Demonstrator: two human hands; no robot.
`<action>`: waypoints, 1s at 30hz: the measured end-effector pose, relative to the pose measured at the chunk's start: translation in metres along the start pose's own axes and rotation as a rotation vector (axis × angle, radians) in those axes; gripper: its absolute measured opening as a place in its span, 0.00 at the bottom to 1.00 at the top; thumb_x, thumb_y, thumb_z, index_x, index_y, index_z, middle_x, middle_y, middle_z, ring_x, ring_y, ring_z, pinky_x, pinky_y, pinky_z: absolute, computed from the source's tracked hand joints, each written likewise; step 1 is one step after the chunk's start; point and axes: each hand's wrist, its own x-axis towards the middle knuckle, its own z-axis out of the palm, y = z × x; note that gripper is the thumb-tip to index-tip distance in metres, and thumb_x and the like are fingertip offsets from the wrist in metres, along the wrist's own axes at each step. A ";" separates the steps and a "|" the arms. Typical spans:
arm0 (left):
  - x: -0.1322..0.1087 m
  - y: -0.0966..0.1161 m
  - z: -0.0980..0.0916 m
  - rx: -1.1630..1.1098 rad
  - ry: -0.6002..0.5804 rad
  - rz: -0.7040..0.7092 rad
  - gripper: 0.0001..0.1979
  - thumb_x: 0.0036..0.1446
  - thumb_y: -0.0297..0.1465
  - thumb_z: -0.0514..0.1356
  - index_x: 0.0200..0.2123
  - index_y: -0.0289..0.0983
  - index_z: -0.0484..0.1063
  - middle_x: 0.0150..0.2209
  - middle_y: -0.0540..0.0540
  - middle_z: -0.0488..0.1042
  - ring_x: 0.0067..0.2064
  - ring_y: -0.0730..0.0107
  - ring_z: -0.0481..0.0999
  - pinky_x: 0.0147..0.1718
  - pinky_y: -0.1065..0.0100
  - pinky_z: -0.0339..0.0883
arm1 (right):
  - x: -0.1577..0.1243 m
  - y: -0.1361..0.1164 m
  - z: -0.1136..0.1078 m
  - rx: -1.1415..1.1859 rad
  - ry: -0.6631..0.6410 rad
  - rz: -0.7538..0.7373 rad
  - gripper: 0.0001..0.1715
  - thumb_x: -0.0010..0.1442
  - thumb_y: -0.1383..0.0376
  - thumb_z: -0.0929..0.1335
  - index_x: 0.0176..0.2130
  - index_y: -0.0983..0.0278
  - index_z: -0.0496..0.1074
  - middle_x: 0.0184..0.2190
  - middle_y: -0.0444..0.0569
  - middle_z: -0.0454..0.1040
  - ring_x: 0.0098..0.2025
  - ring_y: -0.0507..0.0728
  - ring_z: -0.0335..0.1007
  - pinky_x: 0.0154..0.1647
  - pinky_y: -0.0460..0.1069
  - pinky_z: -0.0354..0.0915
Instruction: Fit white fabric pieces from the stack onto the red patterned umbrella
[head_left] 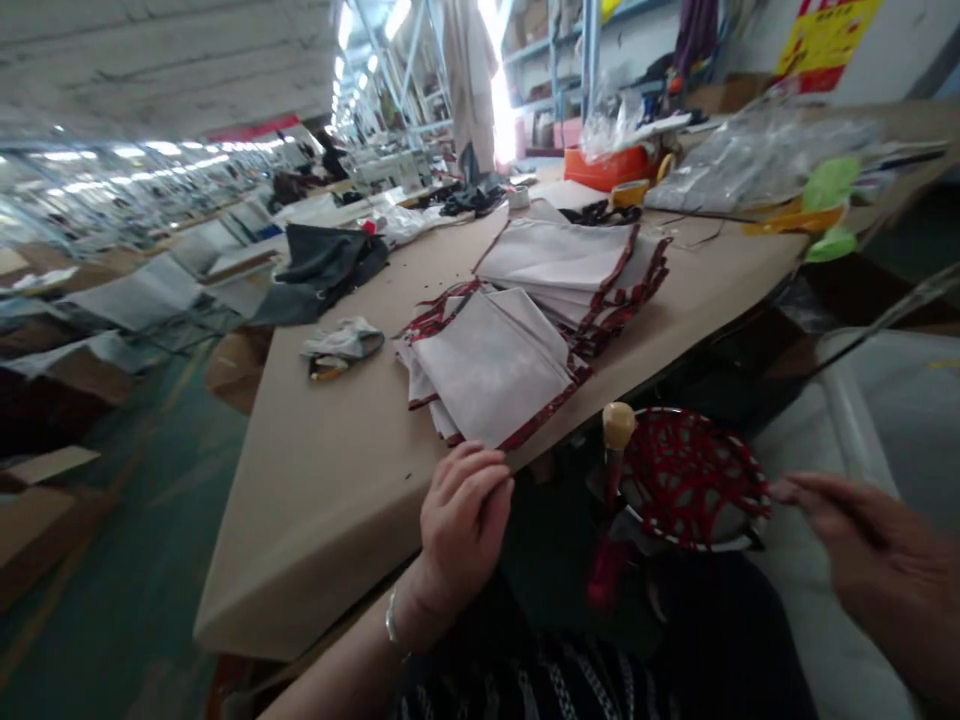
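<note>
White panels with red edging lie stacked on the brown table, near edge. I see the left hand at their corner, fingers curled; can't tell if gripping. Right hand by the round container of red strips; can't tell its grip.

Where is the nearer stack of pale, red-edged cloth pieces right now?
The nearer stack lies near the middle of the head view, on the brown table, just beyond the left hand and left of the farther stack.
</note>
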 end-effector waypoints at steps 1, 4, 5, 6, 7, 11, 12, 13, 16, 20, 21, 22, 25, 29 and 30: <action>0.000 -0.007 -0.003 0.104 -0.029 -0.020 0.09 0.56 0.24 0.60 0.41 0.39 0.72 0.43 0.43 0.77 0.50 0.58 0.73 0.52 0.52 0.68 | -0.002 -0.022 0.021 0.018 -0.100 -0.156 0.08 0.59 0.60 0.67 0.39 0.48 0.74 0.35 0.52 0.76 0.36 0.58 0.75 0.35 0.55 0.68; -0.001 -0.025 -0.002 0.331 -0.198 -0.062 0.11 0.56 0.30 0.61 0.44 0.37 0.73 0.49 0.40 0.75 0.55 0.47 0.68 0.52 0.47 0.64 | -0.004 -0.072 0.081 0.147 -0.330 -0.530 0.09 0.62 0.68 0.64 0.40 0.55 0.71 0.35 0.48 0.76 0.38 0.55 0.74 0.38 0.50 0.70; -0.001 -0.028 0.001 0.365 -0.227 -0.072 0.12 0.56 0.31 0.61 0.44 0.37 0.74 0.50 0.39 0.75 0.55 0.46 0.67 0.52 0.47 0.64 | -0.004 -0.083 0.097 0.174 -0.368 -0.587 0.10 0.63 0.69 0.63 0.41 0.57 0.71 0.35 0.48 0.75 0.39 0.54 0.73 0.39 0.49 0.70; -0.001 -0.030 0.004 0.382 -0.234 -0.077 0.12 0.57 0.31 0.60 0.44 0.36 0.74 0.50 0.40 0.75 0.56 0.46 0.67 0.52 0.48 0.63 | -0.004 -0.091 0.110 0.187 -0.395 -0.621 0.09 0.63 0.70 0.63 0.41 0.59 0.70 0.35 0.47 0.74 0.39 0.53 0.72 0.40 0.49 0.70; -0.002 -0.032 0.006 0.390 -0.227 -0.078 0.11 0.58 0.30 0.58 0.44 0.36 0.74 0.50 0.40 0.75 0.55 0.47 0.67 0.52 0.50 0.63 | -0.003 -0.098 0.121 0.194 -0.416 -0.644 0.09 0.63 0.71 0.63 0.41 0.60 0.70 0.35 0.47 0.74 0.40 0.53 0.71 0.41 0.48 0.69; 0.000 -0.034 0.009 0.400 -0.205 -0.064 0.09 0.61 0.29 0.55 0.40 0.37 0.75 0.47 0.43 0.77 0.52 0.51 0.69 0.51 0.52 0.61 | 0.006 -0.118 0.144 0.180 -0.459 -0.718 0.08 0.64 0.71 0.63 0.40 0.62 0.70 0.35 0.47 0.73 0.40 0.53 0.68 0.42 0.49 0.67; 0.002 -0.034 0.009 0.391 -0.204 -0.060 0.08 0.60 0.28 0.55 0.38 0.37 0.75 0.46 0.44 0.77 0.52 0.52 0.69 0.51 0.53 0.61 | 0.010 -0.123 0.147 0.155 -0.454 -0.740 0.08 0.64 0.71 0.63 0.40 0.62 0.70 0.35 0.48 0.73 0.41 0.54 0.67 0.44 0.49 0.67; 0.003 -0.035 0.008 0.375 -0.204 -0.059 0.08 0.60 0.27 0.55 0.36 0.37 0.75 0.45 0.44 0.78 0.51 0.53 0.70 0.50 0.54 0.61 | 0.014 -0.129 0.151 0.111 -0.447 -0.765 0.08 0.64 0.70 0.63 0.41 0.62 0.70 0.36 0.48 0.73 0.42 0.55 0.67 0.45 0.51 0.66; 0.010 -0.036 0.005 0.322 -0.192 -0.075 0.06 0.58 0.26 0.56 0.33 0.37 0.74 0.40 0.45 0.79 0.49 0.55 0.71 0.49 0.55 0.60 | 0.029 -0.147 0.166 -0.138 -0.436 -0.853 0.09 0.64 0.66 0.64 0.44 0.62 0.71 0.40 0.51 0.72 0.47 0.59 0.64 0.50 0.55 0.63; 0.016 -0.033 0.000 0.309 -0.196 -0.101 0.07 0.58 0.27 0.57 0.31 0.38 0.74 0.37 0.45 0.78 0.48 0.55 0.70 0.49 0.54 0.60 | 0.042 -0.164 0.186 -0.434 -0.491 -0.948 0.07 0.62 0.64 0.66 0.41 0.62 0.72 0.39 0.52 0.72 0.47 0.63 0.62 0.48 0.58 0.60; 0.016 -0.032 -0.001 0.306 -0.202 -0.104 0.06 0.58 0.28 0.57 0.31 0.38 0.74 0.37 0.45 0.78 0.49 0.54 0.70 0.49 0.54 0.59 | 0.044 -0.165 0.188 -0.442 -0.501 -0.949 0.07 0.62 0.64 0.65 0.39 0.62 0.73 0.38 0.52 0.72 0.46 0.62 0.62 0.48 0.57 0.60; 0.015 -0.030 -0.003 0.305 -0.206 -0.107 0.06 0.58 0.29 0.57 0.32 0.38 0.74 0.39 0.45 0.78 0.50 0.53 0.69 0.50 0.53 0.59 | 0.046 -0.165 0.189 -0.423 -0.496 -0.938 0.07 0.63 0.65 0.64 0.39 0.62 0.73 0.38 0.51 0.72 0.46 0.62 0.63 0.48 0.57 0.60; 0.009 -0.028 -0.004 0.324 -0.222 -0.103 0.05 0.57 0.32 0.59 0.36 0.39 0.74 0.44 0.44 0.76 0.55 0.47 0.65 0.50 0.50 0.57 | 0.050 -0.158 0.184 -0.301 -0.418 -0.855 0.11 0.64 0.68 0.62 0.41 0.62 0.73 0.40 0.51 0.73 0.45 0.60 0.64 0.48 0.55 0.60; 0.003 -0.032 0.002 0.349 -0.243 -0.099 0.06 0.57 0.30 0.58 0.36 0.38 0.74 0.46 0.42 0.75 0.56 0.46 0.63 0.50 0.48 0.55 | 0.047 -0.146 0.176 -0.224 -0.377 -0.820 0.11 0.63 0.69 0.63 0.41 0.63 0.74 0.39 0.51 0.73 0.45 0.59 0.65 0.48 0.55 0.62; 0.002 -0.034 0.004 0.343 -0.242 -0.103 0.05 0.57 0.29 0.58 0.36 0.38 0.75 0.46 0.42 0.75 0.55 0.47 0.63 0.50 0.49 0.55 | 0.045 -0.145 0.175 -0.221 -0.383 -0.824 0.11 0.63 0.69 0.63 0.41 0.63 0.74 0.38 0.51 0.73 0.45 0.59 0.65 0.48 0.55 0.62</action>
